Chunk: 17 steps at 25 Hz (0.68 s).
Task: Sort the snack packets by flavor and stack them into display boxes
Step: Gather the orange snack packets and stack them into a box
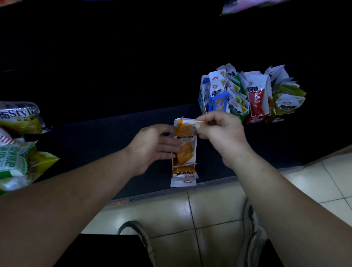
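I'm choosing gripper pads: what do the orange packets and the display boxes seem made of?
Orange packets: probably glossy plastic film, shiny with flat sealed white ends. Display boxes: seemingly thin printed cardboard, with stiff straight edges; dim light leaves this open.

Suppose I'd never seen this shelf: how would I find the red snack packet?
Past the right hand, which pinches the orange packets, a cluster of display boxes stands on the dark shelf. The red packet stands upright in the middle box, between green-and-white packets on its left and olive-green ones on its right; it is the only red packet there.
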Tool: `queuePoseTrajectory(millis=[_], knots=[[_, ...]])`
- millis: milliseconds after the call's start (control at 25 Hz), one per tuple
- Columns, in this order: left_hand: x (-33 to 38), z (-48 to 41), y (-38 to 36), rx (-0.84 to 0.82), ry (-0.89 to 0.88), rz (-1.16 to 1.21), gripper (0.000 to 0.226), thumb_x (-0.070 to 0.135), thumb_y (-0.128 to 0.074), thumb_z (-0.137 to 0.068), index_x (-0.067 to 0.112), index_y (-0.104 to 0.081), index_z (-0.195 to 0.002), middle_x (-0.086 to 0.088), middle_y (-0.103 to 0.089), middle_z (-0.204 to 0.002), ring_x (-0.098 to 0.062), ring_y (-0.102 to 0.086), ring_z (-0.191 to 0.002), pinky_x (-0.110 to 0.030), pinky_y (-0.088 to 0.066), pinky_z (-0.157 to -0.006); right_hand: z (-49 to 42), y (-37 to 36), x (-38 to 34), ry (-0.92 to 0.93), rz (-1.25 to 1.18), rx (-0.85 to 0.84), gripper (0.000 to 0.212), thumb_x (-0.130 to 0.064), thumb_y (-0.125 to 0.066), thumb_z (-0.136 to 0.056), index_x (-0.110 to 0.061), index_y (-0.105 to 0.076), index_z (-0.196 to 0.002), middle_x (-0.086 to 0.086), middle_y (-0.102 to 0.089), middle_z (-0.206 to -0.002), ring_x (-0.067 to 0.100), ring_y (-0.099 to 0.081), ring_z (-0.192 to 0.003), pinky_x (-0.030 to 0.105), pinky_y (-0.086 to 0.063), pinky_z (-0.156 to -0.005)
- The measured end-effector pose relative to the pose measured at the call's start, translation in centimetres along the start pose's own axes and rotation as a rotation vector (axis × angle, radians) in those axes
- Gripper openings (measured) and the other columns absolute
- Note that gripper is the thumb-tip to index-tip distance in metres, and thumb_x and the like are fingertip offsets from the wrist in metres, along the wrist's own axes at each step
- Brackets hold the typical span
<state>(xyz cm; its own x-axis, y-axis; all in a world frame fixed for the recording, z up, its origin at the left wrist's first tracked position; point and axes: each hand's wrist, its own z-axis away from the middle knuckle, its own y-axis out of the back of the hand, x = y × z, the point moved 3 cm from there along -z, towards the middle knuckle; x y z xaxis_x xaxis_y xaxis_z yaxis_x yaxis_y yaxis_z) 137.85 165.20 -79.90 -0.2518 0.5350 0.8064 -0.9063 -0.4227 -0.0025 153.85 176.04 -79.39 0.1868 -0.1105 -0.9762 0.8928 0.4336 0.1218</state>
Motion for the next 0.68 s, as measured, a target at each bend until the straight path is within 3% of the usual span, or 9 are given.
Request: queuePoseTrajectory(millis=[80,200,280,360,520,600,680], knots=[[0.5,0.2,0.3,0.015,0.016,0.071,0.037,0.041,-0.058,-0.102,0.009,-0.070,-0.116,-0.015,-0.078,-0.106,-0.023,-0.077,-0.097,-0.037,-0.061,-0.084,0.5,0.3,-1.0,-0.065,-0.111,-0.067,0.007,-0.010,-0.072,-0.092,-0.012,-0.077,-0.087,0.006,-0.076,-0.086,0.023,-0.073,-0.087,0.041,-0.062,-0.083],[0.5,0.9,0.8,0.088,0.028,0.083,0.025,0.009,-0.078,-0.088,0.008,-0.068,-0.110,-0.017,-0.077,-0.108,-0.022,-0.074,-0.091,-0.031,-0.060,-0.074,1.3,0.1,-1.0,-0.144,-0.124,-0.076,0.011,-0.015,-0.072,-0.094,-0.011,-0.073,-0.104,0.003,-0.073,-0.091,0.023,-0.073,-0.087,0.040,-0.064,-0.075],[0.2,1.2,0.9,0.103,0.006,0.065,0.036,0.001,-0.080,-0.084,0.011,-0.062,-0.112,-0.013,-0.078,-0.104,-0.023,-0.074,-0.089,-0.032,-0.059,-0.071,1.5,-0.3,0.2,-0.186,-0.071,-0.054,0.039,-0.007,-0.075,-0.091,-0.018,-0.063,-0.127,-0.001,-0.069,-0.105,0.022,-0.072,-0.098,0.039,-0.063,-0.078],[0.1,1.1,1.0,0.099,-0.064,-0.001,0.040,0.002,-0.080,-0.084,0.014,-0.062,-0.118,-0.007,-0.079,-0.101,-0.023,-0.076,-0.091,-0.033,-0.058,-0.071,1.4,-0.6,1.0,-0.193,-0.095,-0.030,0.047,-0.007,-0.075,-0.091,-0.018,-0.061,-0.134,0.001,-0.072,-0.107,0.019,-0.072,-0.100,0.038,-0.063,-0.081],[1.3,0.5,0.8,0.131,-0.266,-0.134,0.019,0.004,-0.077,-0.088,0.017,-0.074,-0.102,-0.002,-0.079,-0.095,-0.014,-0.076,-0.087,-0.029,-0.059,-0.069,0.2,-1.2,-0.5,-0.026,-0.069,-0.073,0.023,-0.017,-0.075,-0.093,-0.028,-0.072,-0.113,-0.004,-0.076,-0.096,0.002,-0.072,-0.087,0.013,-0.053,-0.062],[1.7,0.0,0.5,0.173,-0.318,-0.164,0.016,0.001,-0.072,-0.092,0.016,-0.074,-0.098,-0.004,-0.078,-0.095,-0.012,-0.074,-0.085,-0.024,-0.060,-0.067,-0.7,-1.4,-1.4,0.058,0.001,-0.105,0.012,-0.018,-0.073,-0.095,-0.028,-0.072,-0.100,-0.005,-0.076,-0.094,0.002,-0.071,-0.084,0.017,-0.054,-0.062],[1.3,-0.9,0.8,0.250,-0.306,-0.234,0.026,-0.004,-0.063,-0.095,0.016,-0.072,-0.108,-0.004,-0.075,-0.104,-0.014,-0.072,-0.096,-0.026,-0.062,-0.074,-1.7,-1.1,-0.9,0.055,0.055,-0.070,0.010,-0.016,-0.069,-0.097,-0.026,-0.068,-0.098,-0.006,-0.075,-0.099,0.008,-0.072,-0.091,0.026,-0.061,-0.071]])
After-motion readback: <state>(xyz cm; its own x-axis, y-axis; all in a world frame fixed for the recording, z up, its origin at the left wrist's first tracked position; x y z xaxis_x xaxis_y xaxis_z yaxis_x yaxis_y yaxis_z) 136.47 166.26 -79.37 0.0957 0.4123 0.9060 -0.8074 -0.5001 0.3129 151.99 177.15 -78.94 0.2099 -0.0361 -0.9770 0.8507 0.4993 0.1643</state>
